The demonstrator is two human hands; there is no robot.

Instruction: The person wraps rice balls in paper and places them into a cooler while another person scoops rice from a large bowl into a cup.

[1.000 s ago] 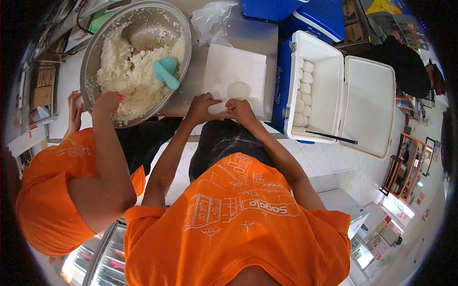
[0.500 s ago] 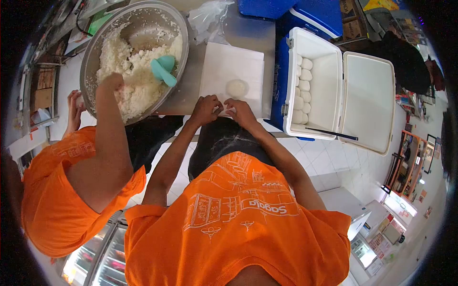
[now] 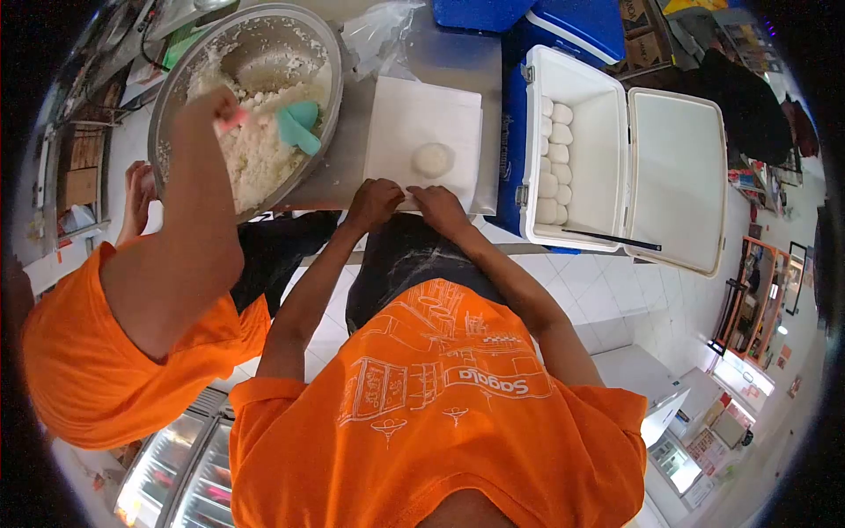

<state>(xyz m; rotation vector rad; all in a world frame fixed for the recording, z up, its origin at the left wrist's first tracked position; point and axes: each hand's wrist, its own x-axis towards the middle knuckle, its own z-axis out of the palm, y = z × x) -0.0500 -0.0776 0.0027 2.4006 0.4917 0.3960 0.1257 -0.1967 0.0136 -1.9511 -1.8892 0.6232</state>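
A stack of white paper sheets (image 3: 422,114) lies on the metal table in front of me, with a flattened round mound of white rice (image 3: 433,160) near its close end. My left hand (image 3: 374,203) has its fingers curled together at the near edge of the paper. Beside it, my right hand (image 3: 439,209) pinches the same edge, thumb and fingertips close to the left ones. Both hands sit just below the mound without touching it.
A big metal bowl (image 3: 264,60) of rice with a turquoise scoop (image 3: 300,128) stands left. A co-worker's hand (image 3: 214,107) with something pink works over it. Right, an open cooler (image 3: 591,101) holds several white rounds (image 3: 561,167); its lid (image 3: 676,176) hangs outward. Clear plastic (image 3: 378,40) lies behind.
My fingers have drawn closer together along the paper's near edge. The co-worker's hand has lifted from the rice, and the pink thing now shows. The view has shifted slightly.
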